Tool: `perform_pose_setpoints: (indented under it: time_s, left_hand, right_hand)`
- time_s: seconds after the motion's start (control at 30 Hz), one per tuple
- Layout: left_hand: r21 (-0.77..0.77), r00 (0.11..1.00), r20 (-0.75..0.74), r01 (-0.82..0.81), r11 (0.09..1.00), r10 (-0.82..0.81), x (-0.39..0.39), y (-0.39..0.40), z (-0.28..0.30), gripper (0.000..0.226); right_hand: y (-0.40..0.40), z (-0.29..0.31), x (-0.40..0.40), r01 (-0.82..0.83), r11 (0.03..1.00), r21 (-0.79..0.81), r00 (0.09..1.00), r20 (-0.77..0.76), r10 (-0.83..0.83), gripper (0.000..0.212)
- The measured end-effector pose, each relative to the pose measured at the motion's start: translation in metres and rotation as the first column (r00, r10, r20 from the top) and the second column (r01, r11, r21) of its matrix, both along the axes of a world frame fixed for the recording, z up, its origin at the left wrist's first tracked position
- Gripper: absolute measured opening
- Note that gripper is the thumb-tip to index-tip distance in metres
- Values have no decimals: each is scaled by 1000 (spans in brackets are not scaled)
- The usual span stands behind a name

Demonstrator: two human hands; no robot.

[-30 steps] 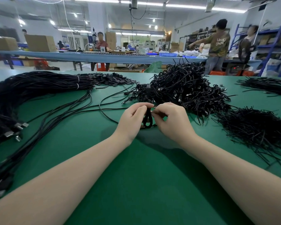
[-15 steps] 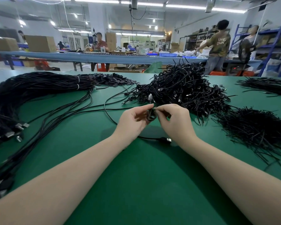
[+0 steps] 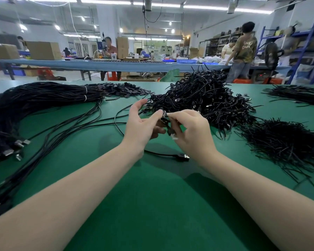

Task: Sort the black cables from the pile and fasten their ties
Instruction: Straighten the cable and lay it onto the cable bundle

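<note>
Both hands meet above the green table (image 3: 152,205), just in front of a tangled pile of black cables (image 3: 203,98). My left hand (image 3: 143,125) pinches a small coiled black cable (image 3: 168,126) with thumb and middle fingers, its index finger raised. My right hand (image 3: 192,133) grips the same coil from the right, fingertips on its tie. The cable's free end lies on the table below my hands and ends in a USB plug (image 3: 183,157).
A long bundle of straight black cables (image 3: 34,104) curves along the left side, plugs toward me. Loose black ties lie in a heap (image 3: 286,142) at the right, with more at the far right (image 3: 297,94). People work at benches behind.
My hands have lifted the coil slightly and turned it. My left index finger has opened upward. The cable's USB end has dropped onto the table below my wrists.
</note>
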State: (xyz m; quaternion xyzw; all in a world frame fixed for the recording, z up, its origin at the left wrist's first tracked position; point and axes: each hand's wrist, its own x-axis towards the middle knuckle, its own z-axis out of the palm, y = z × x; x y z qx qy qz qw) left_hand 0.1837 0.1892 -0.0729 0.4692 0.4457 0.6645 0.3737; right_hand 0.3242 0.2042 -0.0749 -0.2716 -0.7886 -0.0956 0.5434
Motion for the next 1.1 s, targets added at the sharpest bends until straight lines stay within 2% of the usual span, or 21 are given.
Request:
perform_pose_setpoints:
  time_s: [0.07,0.2,0.27,0.33,0.4,0.43,0.53,0.63,0.7,0.77,0.9,0.93,0.97,1.03,1.1]
  left_hand:
    - [15,997,-66,46,999,-45,0,-2,-1,16]
    - [59,977,-181,125,990,-112,1,-2,-9,47]
    - [94,961,-254,135,986,-108,2,-3,-12,54]
    - [126,943,-332,46,991,-2,2,-3,-13,42]
    - [170,917,-383,-51,984,114,1,-1,-12,15]
    - [164,924,-361,-71,984,127,0,0,-11,11]
    - [24,985,-166,-42,999,46,2,-1,-8,21]
    - [-79,996,65,73,994,-68,-1,0,-6,48]
    - [-84,992,85,97,992,-90,-4,0,-7,55]
    - [-73,995,51,84,994,-81,-6,0,-8,49]
    - [-65,996,65,72,995,-68,-10,3,-8,17]
    - [-67,995,46,93,993,-90,-11,3,-7,11]
    - [-64,993,3,120,991,-120,-11,3,-8,15]
    - [-45,980,-140,136,990,-141,-11,2,-13,34]
    - [23,946,-316,84,996,-73,-11,2,-17,47]
  right_hand:
    - [2,-3,0,-2,999,-47,1000,-9,1,14]
    - [7,-7,1,16,993,-118,997,-70,-24,12]
    - [8,-8,2,11,993,-119,997,-80,-21,13]
    - [9,-8,1,2,993,-118,996,-88,-13,13]
    - [8,-7,-1,-4,995,-104,995,-98,-6,14]
    - [8,-6,-2,1,996,-93,996,-94,-9,15]
    - [8,-4,-2,29,999,-28,998,-46,-30,13]
    - [8,-4,-1,55,994,94,998,26,-58,11]
    - [7,-4,-2,29,996,82,999,21,-30,11]
    - [7,-6,-2,-16,1000,5,1000,-5,17,11]
    - [9,-9,-4,-46,992,-121,999,13,48,12]
    - [10,-10,-3,-38,991,-130,999,-4,38,12]
    - [12,-10,-2,-24,990,-141,999,-31,20,11]
    - [16,-11,2,10,983,-181,997,-68,-23,11]
    - [17,-13,5,12,974,-226,997,-77,-30,11]
